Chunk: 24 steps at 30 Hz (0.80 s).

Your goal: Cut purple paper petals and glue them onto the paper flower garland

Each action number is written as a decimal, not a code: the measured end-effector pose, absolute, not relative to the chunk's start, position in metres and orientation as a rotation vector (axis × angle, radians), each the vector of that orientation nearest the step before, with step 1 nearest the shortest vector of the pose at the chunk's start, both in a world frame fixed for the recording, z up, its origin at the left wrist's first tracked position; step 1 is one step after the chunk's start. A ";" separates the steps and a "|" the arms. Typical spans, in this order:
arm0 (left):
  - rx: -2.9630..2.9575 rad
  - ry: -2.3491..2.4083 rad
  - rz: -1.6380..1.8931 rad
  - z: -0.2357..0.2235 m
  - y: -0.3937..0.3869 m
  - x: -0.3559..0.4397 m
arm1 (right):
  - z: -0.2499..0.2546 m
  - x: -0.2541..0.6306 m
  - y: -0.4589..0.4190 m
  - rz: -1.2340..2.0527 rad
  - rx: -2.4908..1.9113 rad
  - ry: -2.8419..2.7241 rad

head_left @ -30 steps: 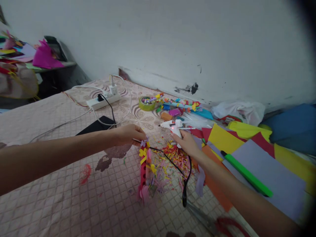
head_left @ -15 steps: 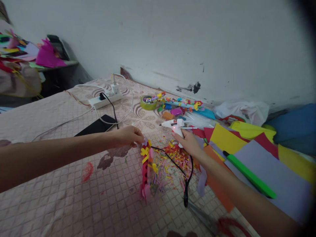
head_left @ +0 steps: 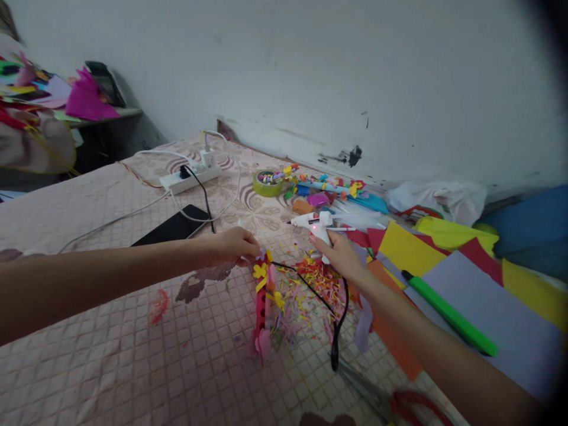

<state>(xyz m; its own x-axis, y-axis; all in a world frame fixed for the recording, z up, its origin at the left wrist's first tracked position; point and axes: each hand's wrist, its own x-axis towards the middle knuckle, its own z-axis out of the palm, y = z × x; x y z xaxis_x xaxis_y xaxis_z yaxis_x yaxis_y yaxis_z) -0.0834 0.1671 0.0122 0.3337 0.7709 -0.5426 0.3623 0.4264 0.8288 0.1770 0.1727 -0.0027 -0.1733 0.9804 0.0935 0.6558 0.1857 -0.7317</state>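
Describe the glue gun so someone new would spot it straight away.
On the patterned cloth, find the heap of coloured shreds. At its far edge, the right hand holds the white glue gun. Unlike the flat sheets nearby, it shows a glowing red light.

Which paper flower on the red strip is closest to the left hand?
The lilac flower, right by the left hand; the yellow flowers on that strip are farther off.

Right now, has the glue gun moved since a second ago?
No, not noticeably: the glue gun keeps its place below and right of the tape roll.
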 end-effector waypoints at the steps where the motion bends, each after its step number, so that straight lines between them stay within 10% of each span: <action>1: 1.160 1.271 0.370 0.013 0.167 -0.083 | -0.003 0.177 0.173 0.749 -1.530 -1.902; 24: 1.162 1.285 0.381 0.015 0.162 -0.080 | 0.001 0.177 0.172 0.678 -1.554 -1.936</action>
